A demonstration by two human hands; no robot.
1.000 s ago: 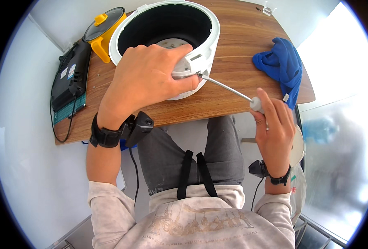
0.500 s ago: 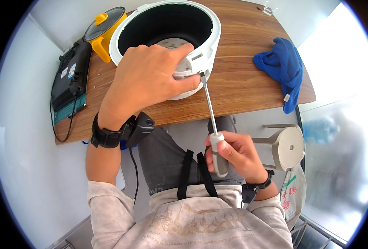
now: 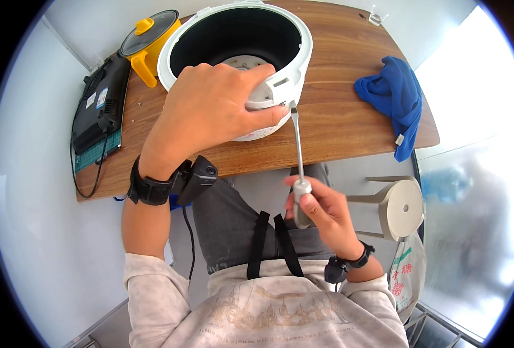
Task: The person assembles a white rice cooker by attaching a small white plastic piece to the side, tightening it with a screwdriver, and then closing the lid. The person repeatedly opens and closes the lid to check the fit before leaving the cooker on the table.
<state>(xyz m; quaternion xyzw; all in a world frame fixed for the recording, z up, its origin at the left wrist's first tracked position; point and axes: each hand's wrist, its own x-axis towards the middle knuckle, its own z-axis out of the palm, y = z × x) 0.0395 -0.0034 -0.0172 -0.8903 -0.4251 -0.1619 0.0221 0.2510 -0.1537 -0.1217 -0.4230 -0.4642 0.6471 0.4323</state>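
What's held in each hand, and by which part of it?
Right hand: a screwdriver, by its handle. Left hand: the white round appliance body, by the near side of its rim.

An open, black-lined white housing (image 3: 237,43) rests on the table (image 3: 344,93), grey-handled screwdriver (image 3: 299,156) at its edge.

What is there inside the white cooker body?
Inside the white cooker body, a black inner wall and part of a pale base show. The left hand hides some of the near side; what lies beneath cannot be seen.
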